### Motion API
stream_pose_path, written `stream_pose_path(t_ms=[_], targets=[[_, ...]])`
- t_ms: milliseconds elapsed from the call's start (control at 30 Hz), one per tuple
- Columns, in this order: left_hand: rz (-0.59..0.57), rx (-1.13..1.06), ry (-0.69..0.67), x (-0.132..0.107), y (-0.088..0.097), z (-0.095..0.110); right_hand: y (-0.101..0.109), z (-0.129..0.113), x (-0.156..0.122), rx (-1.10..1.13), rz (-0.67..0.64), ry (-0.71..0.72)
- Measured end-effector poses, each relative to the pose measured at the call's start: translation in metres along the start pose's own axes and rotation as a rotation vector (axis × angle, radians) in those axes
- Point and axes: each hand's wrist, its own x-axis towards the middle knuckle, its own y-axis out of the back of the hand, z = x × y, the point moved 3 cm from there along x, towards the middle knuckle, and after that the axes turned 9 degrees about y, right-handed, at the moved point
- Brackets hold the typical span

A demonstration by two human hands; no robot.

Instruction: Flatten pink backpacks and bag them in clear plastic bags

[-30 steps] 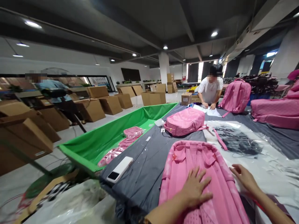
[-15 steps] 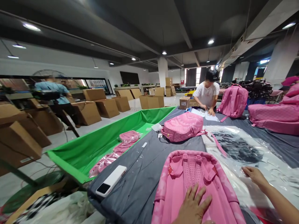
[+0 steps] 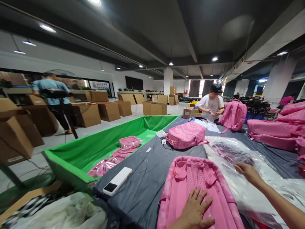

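A pink backpack [image 3: 177, 190] lies on the grey-covered table with its strap side up. Flat on its back panel rests my left hand [image 3: 196, 208], fingers spread. To the right, my right hand [image 3: 247, 173] is closed in a pinch on a clear plastic bag [image 3: 238, 181], part of a pile of such bags with dark print. A second pink backpack [image 3: 187, 135] lies beyond the first, its strap [image 3: 223, 152] trailing over the plastic.
A white phone [image 3: 118, 181] lies near the table's left edge. Alongside runs a green-lined trough [image 3: 78, 146] holding bagged pink items [image 3: 130, 142]. Across the table a co-worker [image 3: 211, 103] handles white papers. More pink backpacks [image 3: 269, 130] stand at right; cardboard boxes [image 3: 87, 114] fill the left floor.
My right hand has drawn left and slightly up, and the plastic under it has shifted and wrinkled. My left hand stays on the backpack. The co-worker's hands have lifted off the table.
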Motion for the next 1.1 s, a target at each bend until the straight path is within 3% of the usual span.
stream_pose_path(t_ms=[133, 267, 367, 433, 567, 633, 700, 800, 900, 1000, 1100], targets=[[0.067, -0.219, 0.074, 0.016, 0.001, 0.014, -0.021, -0.061, 0.004, 0.081, -0.075, 0.139], [0.345, -0.879, 0.263, 0.039, 0.010, 0.039, -0.073, -0.120, -0.019, 0.150, -0.159, 0.272], [0.552, -1.161, 0.258, 0.034, 0.025, 0.046, -0.105, -0.139, -0.039, 0.165, -0.146, 0.293], [0.619, -1.060, 0.328, 0.017, 0.037, 0.039, -0.113, -0.139, -0.042, 0.167, -0.091, 0.265], [0.595, -0.323, 0.587, -0.024, 0.054, 0.020, -0.115, -0.131, -0.026, 0.187, 0.045, 0.193], [0.618, -0.071, 0.571, -0.032, 0.055, 0.020, -0.118, -0.136, -0.020, 0.216, 0.054, 0.193], [0.691, 0.054, 0.457, -0.029, 0.054, 0.026, -0.124, -0.148, -0.022, 0.249, 0.009, 0.224], [0.809, 0.110, 0.368, -0.012, 0.062, 0.031, -0.127, -0.166, -0.039, 0.272, -0.086, 0.299], [0.949, 0.009, 0.343, -0.001, 0.087, 0.025, -0.116, -0.164, -0.068, 0.135, -0.097, 0.372], [1.136, -0.108, 0.118, -0.005, 0.103, 0.025, -0.096, -0.133, -0.102, -0.109, 0.045, 0.334], [1.167, -0.136, -0.001, -0.019, 0.089, 0.031, -0.075, -0.092, -0.132, -0.134, 0.146, 0.141]])
